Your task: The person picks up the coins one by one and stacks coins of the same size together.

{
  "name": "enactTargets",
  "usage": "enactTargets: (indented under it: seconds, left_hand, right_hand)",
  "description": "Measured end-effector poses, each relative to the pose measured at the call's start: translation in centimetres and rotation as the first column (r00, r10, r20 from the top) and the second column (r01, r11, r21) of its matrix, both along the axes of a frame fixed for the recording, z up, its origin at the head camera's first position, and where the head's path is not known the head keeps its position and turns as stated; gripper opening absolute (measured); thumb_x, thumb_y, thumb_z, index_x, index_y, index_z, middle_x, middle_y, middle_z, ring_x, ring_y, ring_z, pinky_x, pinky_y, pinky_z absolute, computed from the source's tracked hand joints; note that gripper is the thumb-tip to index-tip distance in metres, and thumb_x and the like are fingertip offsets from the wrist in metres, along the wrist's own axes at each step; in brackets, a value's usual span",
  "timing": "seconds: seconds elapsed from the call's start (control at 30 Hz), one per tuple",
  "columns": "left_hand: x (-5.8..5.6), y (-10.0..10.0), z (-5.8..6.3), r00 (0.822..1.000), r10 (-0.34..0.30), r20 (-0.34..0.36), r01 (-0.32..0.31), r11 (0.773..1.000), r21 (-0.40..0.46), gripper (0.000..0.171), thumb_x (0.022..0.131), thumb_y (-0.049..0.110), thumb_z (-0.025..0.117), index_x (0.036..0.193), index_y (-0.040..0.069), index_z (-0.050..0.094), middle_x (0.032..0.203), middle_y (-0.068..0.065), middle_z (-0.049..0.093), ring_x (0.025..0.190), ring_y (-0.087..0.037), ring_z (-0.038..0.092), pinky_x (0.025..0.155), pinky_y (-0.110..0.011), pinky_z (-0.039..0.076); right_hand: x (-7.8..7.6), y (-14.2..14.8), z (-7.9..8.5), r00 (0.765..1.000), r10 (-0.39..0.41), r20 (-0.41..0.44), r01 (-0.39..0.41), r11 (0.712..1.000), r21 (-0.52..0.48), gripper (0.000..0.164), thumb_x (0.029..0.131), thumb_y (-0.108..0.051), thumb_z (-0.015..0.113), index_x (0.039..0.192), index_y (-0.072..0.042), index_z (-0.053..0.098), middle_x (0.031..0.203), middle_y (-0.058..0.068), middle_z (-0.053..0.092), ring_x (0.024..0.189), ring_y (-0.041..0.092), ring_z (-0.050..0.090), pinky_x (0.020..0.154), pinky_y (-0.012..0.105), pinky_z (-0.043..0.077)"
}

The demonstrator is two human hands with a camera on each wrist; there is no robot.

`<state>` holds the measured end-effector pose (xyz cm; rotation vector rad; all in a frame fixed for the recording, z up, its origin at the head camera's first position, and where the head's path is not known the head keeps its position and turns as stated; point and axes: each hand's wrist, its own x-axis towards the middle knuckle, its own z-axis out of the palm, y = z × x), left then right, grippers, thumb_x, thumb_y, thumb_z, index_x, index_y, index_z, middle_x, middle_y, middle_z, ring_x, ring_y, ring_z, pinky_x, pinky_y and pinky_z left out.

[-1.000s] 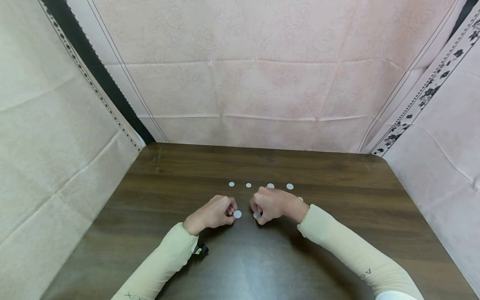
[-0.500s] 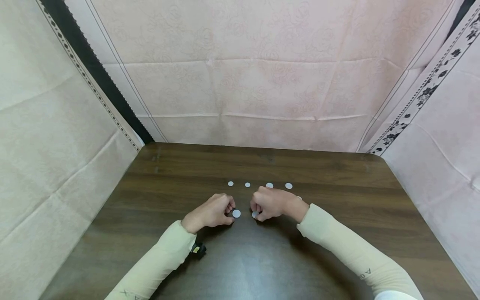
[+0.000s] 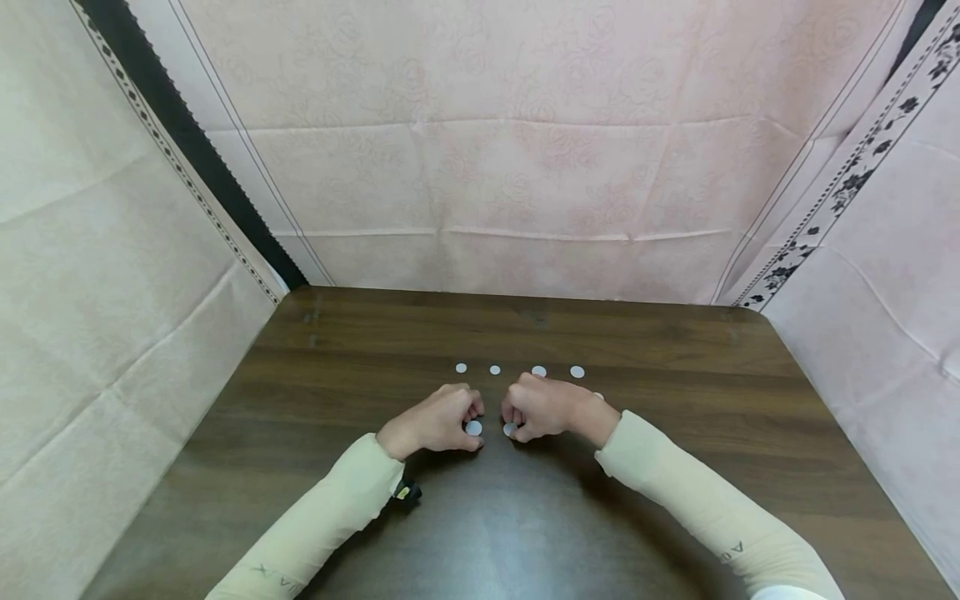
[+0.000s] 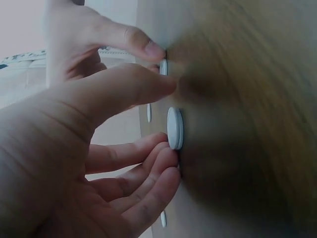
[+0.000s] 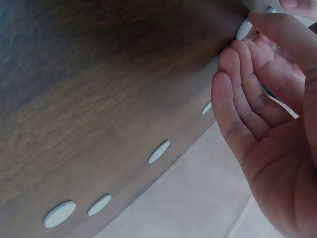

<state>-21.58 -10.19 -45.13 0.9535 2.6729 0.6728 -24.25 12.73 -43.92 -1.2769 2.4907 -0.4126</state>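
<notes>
A white disc (image 3: 473, 427) sits on the counter (image 3: 360, 342) inside the left hand's curve; a seam runs round its edge, and whether it is one piece or two stacked I cannot tell. The left hand (image 3: 435, 421) has its thumb and fingers spread about it, the thumb clear of the disc and a fingertip at its edge. Just to the right, the right hand (image 3: 551, 408) pinches a second disc (image 3: 509, 429) between thumb and fingertips, low at the counter. The hands face each other, near but apart.

Beyond the hands lie four more in a row: a small disc (image 3: 461, 367) and its small neighbour (image 3: 495, 370) past the left hand and the gap, then two larger discs (image 3: 577, 372) past the right hand. Another disc (image 3: 598, 397) is partly hidden behind the right wrist. Cream sleeves (image 3: 322, 517) cover both forearms, a black device (image 3: 407, 492) shows under the left wrist, and pale patterned cloth (image 3: 487, 183) hangs beyond the counter.
</notes>
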Motion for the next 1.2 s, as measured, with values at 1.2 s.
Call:
enactTargets:
  seconds: [1.2]
  left_hand:
    - [-0.5, 0.2, -0.5, 0.998, -0.054, -0.012, 0.054, 0.998, 0.041, 0.021, 0.084, 0.008, 0.079, 0.103, 0.005, 0.070, 0.100, -0.007, 0.064, 0.089, -0.016, 0.057, 0.081, -0.027, 0.051]
  right_hand:
    - [0.2, 0.4, -0.4, 0.999, -0.053, 0.006, 0.054, 0.998, -0.035, 0.007, 0.088, -0.012, 0.082, 0.084, -0.009, 0.077, 0.075, -0.007, 0.074, 0.067, -0.005, 0.063, 0.064, 0.016, 0.053]
